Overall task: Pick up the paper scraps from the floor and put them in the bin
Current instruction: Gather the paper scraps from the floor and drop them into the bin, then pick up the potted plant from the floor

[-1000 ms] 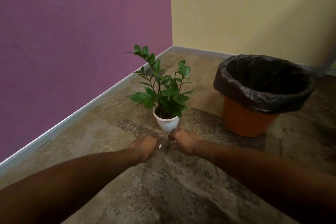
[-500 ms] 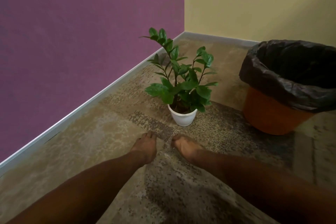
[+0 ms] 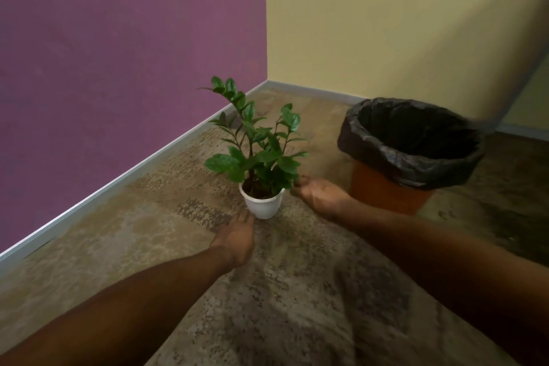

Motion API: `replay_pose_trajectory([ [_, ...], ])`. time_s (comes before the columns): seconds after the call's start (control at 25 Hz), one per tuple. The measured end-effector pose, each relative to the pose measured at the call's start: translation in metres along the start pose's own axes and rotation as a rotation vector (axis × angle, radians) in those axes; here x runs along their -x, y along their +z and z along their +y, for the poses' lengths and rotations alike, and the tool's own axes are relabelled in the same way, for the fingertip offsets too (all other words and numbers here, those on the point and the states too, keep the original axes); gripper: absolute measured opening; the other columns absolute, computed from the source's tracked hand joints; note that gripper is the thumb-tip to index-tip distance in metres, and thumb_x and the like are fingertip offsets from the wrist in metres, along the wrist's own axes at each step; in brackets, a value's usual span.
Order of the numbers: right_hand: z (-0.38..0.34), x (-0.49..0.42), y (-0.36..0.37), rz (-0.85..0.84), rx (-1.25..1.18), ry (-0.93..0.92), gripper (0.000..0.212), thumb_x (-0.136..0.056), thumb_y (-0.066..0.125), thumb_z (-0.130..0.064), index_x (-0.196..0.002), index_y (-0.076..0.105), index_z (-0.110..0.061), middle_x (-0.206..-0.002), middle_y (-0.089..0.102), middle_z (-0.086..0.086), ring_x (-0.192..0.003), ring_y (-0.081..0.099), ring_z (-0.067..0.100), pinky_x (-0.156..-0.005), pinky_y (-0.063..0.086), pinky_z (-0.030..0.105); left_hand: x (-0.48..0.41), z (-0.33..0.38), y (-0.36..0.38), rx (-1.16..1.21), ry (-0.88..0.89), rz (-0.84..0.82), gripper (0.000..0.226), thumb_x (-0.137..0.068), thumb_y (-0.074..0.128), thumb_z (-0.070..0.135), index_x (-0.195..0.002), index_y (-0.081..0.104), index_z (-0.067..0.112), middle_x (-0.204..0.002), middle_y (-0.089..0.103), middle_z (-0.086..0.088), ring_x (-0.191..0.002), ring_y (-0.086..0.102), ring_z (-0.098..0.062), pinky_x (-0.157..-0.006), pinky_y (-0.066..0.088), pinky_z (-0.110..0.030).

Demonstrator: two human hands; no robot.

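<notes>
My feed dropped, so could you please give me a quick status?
Left hand and right hand flank plant pot. No scraps visible. Bin right, unobstructed.

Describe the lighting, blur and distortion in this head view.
Head view: dim, soft indoor light with no glare; the bin liner's inside reads nearly black. Wide-angle bending shows in the curved baseboard. The left hand and right hand are slightly smeared, the forearms dark; plant leaves look fairly sharp. No paper scraps are discernible.
</notes>
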State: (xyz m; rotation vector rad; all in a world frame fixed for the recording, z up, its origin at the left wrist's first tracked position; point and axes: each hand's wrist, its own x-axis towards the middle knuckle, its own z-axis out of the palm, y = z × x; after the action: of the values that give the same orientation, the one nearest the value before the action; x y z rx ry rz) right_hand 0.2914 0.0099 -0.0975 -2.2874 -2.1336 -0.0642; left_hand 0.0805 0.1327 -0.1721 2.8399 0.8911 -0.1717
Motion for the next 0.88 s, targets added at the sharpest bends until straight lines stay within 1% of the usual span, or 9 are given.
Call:
replay_pose_trajectory([
  [0.12,0.046,0.018,-0.071,0.212,0.147,0.075,0.031,-0.099,0.043,-0.016,-0.122,0.063,-0.011,-0.121,0.059,0.015,-0.111,0.058,0.032,-0.089,0.051,0.041,0.001,0.016,-0.007,-0.026,0.062,0.002,0.070,-0.098,0.044,0.016,-0.161,0.015,0.010,-0.169,0.011,-0.012,-0.155,0.017,-0.030,-0.124,0.028,-0.043],
  [0.2,0.072,0.032,-0.104,0.416,0.195,0.215,0.021,-0.094,0.053,-0.010,-0.110,0.067,-0.008,-0.110,0.060,0.012,-0.100,0.059,0.030,-0.083,0.052,0.040,0.001,0.025,-0.013,-0.037,0.094,0.007,0.065,-0.099,0.043,0.016,-0.160,0.020,0.009,-0.169,0.013,-0.013,-0.154,0.020,-0.031,-0.123,0.030,-0.042],
  [0.28,0.091,0.049,-0.123,0.517,0.151,0.369,0.019,-0.090,0.066,-0.008,-0.110,0.065,-0.009,-0.111,0.057,0.009,-0.097,0.058,0.028,-0.081,0.056,0.040,-0.001,0.032,-0.019,-0.059,0.132,0.019,0.062,-0.100,0.042,0.019,-0.158,0.024,0.009,-0.167,0.016,-0.014,-0.152,0.023,-0.031,-0.122,0.031,-0.042],
  [0.36,0.102,0.062,-0.131,0.560,0.114,0.482,0.023,-0.091,0.067,-0.005,-0.113,0.063,-0.010,-0.109,0.056,0.010,-0.097,0.058,0.029,-0.080,0.057,0.041,-0.004,0.036,-0.024,-0.071,0.163,0.031,0.063,-0.099,0.044,0.020,-0.158,0.025,0.009,-0.167,0.017,-0.014,-0.152,0.024,-0.032,-0.121,0.033,-0.043],
  [0.48,0.108,0.076,-0.132,0.581,0.185,0.586,0.027,-0.092,0.063,-0.006,-0.119,0.063,-0.012,-0.104,0.061,0.012,-0.096,0.061,0.033,-0.079,0.056,0.043,-0.009,0.044,-0.030,-0.081,0.184,0.041,0.069,-0.097,0.048,0.017,-0.160,0.019,0.007,-0.167,0.015,-0.015,-0.154,0.020,-0.031,-0.123,0.030,-0.042],
  [0.6,0.109,0.084,-0.131,0.542,0.097,0.627,0.022,-0.095,0.056,-0.005,-0.114,0.068,-0.008,-0.109,0.066,0.015,-0.103,0.063,0.034,-0.088,0.056,0.047,-0.013,0.051,-0.035,-0.057,0.192,0.058,0.072,-0.096,0.047,0.015,-0.161,0.015,0.006,-0.166,0.018,-0.015,-0.153,0.020,-0.031,-0.124,0.027,-0.041],
  [0.72,0.108,0.087,-0.129,0.461,0.170,0.653,0.025,-0.091,0.066,-0.005,-0.116,0.067,-0.006,-0.115,0.066,0.015,-0.108,0.061,0.032,-0.092,0.054,0.044,-0.011,0.054,-0.036,-0.060,0.199,0.051,0.071,-0.096,0.045,0.013,-0.161,0.015,0.006,-0.166,0.019,-0.015,-0.153,0.021,-0.030,-0.124,0.028,-0.041],
  [0.8,0.092,0.087,-0.121,0.445,0.249,0.559,0.031,-0.091,0.070,-0.013,-0.121,0.063,-0.009,-0.117,0.063,0.011,-0.106,0.057,0.027,-0.090,0.053,0.038,-0.008,0.053,-0.035,-0.081,0.208,0.059,0.068,-0.097,0.045,0.013,-0.159,0.020,0.005,-0.162,0.025,-0.016,-0.149,0.027,-0.030,-0.122,0.032,-0.041],
  [0.88,0.068,0.085,-0.101,0.375,0.290,0.335,0.030,-0.096,0.064,-0.018,-0.125,0.062,-0.010,-0.116,0.063,0.011,-0.102,0.058,0.025,-0.088,0.052,0.035,-0.005,0.051,-0.035,-0.077,0.190,0.054,0.061,-0.096,0.045,0.014,-0.155,0.029,0.006,-0.156,0.034,-0.016,-0.143,0.036,-0.031,-0.117,0.037,-0.042],
])
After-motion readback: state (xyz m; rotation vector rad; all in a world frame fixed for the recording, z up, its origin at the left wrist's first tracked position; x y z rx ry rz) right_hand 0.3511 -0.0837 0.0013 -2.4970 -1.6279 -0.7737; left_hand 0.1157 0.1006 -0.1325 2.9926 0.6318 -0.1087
